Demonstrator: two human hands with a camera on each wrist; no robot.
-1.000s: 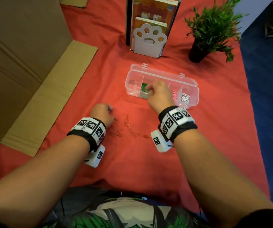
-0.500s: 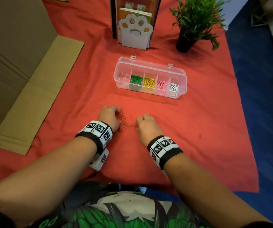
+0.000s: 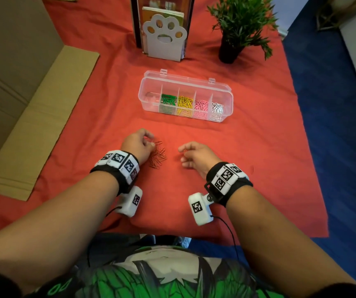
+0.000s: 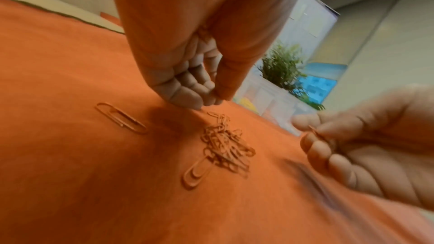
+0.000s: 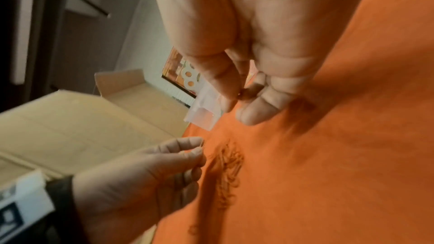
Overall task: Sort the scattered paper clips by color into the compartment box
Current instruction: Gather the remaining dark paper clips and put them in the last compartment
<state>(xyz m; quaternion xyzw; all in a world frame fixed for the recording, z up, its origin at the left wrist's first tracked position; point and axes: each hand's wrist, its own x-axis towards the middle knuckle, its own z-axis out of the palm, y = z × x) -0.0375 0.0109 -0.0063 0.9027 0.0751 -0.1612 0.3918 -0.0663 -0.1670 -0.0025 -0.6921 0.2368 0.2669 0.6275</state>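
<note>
Red cloth covers the work surface. Clear compartment box sits open toward the far side of the cloth, lid folded back. Its compartments from left to right: leftmost looks nearly bare, then green clips, yellow clips, pink clips, white clips. A pile of red clips lies on the cloth nearer the person, well apart from the box; left wrist view shows one stray clip lying alone just left of the pile. Left hand is over the pile's left edge, fingers curled, thumb and fingertips pressed together just above the clips; cannot tell whether a clip is between them. Right hand is to the right of the pile, clear of it, fingers curled, pinching a single red clip between thumb and forefinger. Behind the box stand a paw-shaped bookend with books and a potted plant. Flattened cardboard lies at the cloth's left edge.
</note>
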